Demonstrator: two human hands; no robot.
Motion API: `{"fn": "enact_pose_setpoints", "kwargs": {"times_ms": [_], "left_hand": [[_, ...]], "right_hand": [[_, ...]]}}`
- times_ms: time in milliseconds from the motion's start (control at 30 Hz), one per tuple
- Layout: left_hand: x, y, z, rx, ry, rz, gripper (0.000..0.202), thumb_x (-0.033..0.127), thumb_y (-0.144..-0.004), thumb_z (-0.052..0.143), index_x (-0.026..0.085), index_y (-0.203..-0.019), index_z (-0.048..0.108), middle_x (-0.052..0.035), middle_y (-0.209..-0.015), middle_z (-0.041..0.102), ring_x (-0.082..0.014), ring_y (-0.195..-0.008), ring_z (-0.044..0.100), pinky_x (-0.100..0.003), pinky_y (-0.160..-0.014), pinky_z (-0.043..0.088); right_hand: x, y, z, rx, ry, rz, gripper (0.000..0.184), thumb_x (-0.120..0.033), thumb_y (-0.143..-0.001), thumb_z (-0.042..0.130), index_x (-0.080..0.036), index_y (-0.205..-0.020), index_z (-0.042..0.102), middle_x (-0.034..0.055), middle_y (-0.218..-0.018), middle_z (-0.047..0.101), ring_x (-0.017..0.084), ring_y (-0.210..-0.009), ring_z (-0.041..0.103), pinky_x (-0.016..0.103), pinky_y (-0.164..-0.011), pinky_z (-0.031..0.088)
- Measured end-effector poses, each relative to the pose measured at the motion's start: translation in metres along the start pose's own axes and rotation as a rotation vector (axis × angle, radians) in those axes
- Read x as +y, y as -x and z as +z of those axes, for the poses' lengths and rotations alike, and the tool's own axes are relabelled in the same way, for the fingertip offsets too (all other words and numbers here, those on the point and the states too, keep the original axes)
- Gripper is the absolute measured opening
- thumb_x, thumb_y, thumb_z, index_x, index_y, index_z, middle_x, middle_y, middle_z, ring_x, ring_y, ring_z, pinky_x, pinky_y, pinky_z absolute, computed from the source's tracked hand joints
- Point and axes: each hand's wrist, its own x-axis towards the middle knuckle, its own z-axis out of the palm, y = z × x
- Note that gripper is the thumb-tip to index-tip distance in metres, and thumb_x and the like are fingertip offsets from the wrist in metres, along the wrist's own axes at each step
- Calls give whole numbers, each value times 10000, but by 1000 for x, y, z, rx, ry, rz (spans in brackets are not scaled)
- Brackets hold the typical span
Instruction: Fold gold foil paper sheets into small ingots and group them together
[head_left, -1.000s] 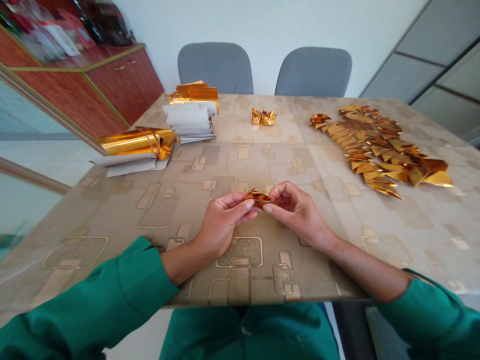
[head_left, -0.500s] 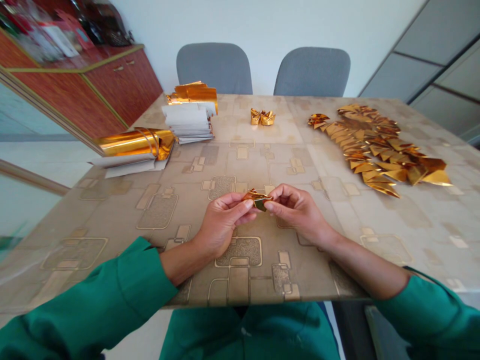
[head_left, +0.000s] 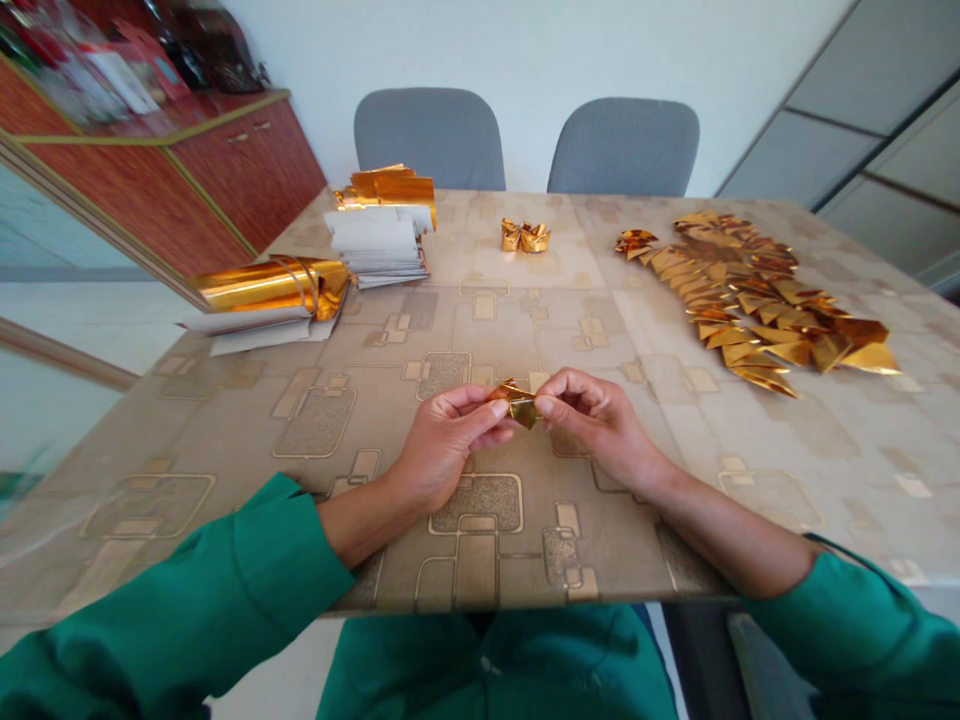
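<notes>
The left hand (head_left: 442, 435) and right hand (head_left: 604, 425) both grip a small folded gold foil piece (head_left: 516, 403) between their fingertips, just above the patterned table (head_left: 645, 530).

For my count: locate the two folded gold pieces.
In head view, the two folded gold pieces sit far across the table, between the paper stack and the gold triangles.

Left hand (head_left: 441, 437), right hand (head_left: 604, 420) — pinching, close together.
</notes>
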Motion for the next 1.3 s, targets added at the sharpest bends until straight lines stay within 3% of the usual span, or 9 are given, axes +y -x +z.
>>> {"fn": "enact_pose_setpoints", "kwargs": {"times_ms": [200,367,533,700,900,1033,1200,1300], "left_hand": [[0,-1,-2,-49,-1,-15,211,248,-674,839,169,-839,735,-12,-870,730,-111,-758,676,-200,-654,558],[0,0,-2,-66,-82,1,207,258,-683,831,140,-829,745,-31,-822,727,-93,-703,644,-189,-640,518],[1,0,0,-73,-37,47,353,230,-696,821,179,-996,643,0,-818,721,-90,-669,650,-203,-639,526],[1,2,1,-80,-106,85,340,212,-672,833,172,-830,534,34,-692,657,-87,-601,634,-186,-587,507],[0,4,1,-99,-53,94,236,317,-772,767,181,-868,600,0,-847,673,-128,-777,673,-238,-671,571],[0,4,1,-89,-80,82,224,324,-783,760,165,-840,613,-12,-792,685,-116,-730,674,-192,-603,540],[0,4,2,-93,-98,52,253,331,-741,793,159,-817,624,-5,-715,690,-113,-641,668,-189,-551,520],[-1,3,2,-72,-109,64,266,324,-712,812,149,-788,627,1,-678,678,-105,-616,657,-176,-534,503]], "right_hand": [[-1,-2,3,-46,8,-40,315,-508,-876,609,-208,-787,581,-13,-705,570,122,-649,508,268,-607,399],[3,0,7,29,22,-60,264,-401,-863,649,-206,-731,528,-46,-647,498,87,-541,391,248,-512,326],[3,-1,6,-62,-58,18,290,-463,-867,637,-206,-790,526,-37,-662,527,94,-554,444,240,-500,345],[4,-1,8,-86,-80,-3,326,-445,-842,679,-208,-717,493,-52,-623,480,86,-535,394,235,-488,310],[8,1,9,12,-112,1,341,-464,-845,680,-218,-717,480,-72,-562,424,83,-480,330,237,-449,251],[8,1,10,39,-149,-15,328,-451,-850,680,-225,-732,474,-81,-560,393,83,-475,308,238,-454,246],[5,0,13,-29,-110,-8,332,-454,-845,671,-217,-710,482,-58,-596,478,81,-494,347,239,-463,271],[5,1,16,29,-40,-43,333,-440,-839,665,-213,-692,471,-60,-592,462,81,-508,344,243,-479,281]]}}
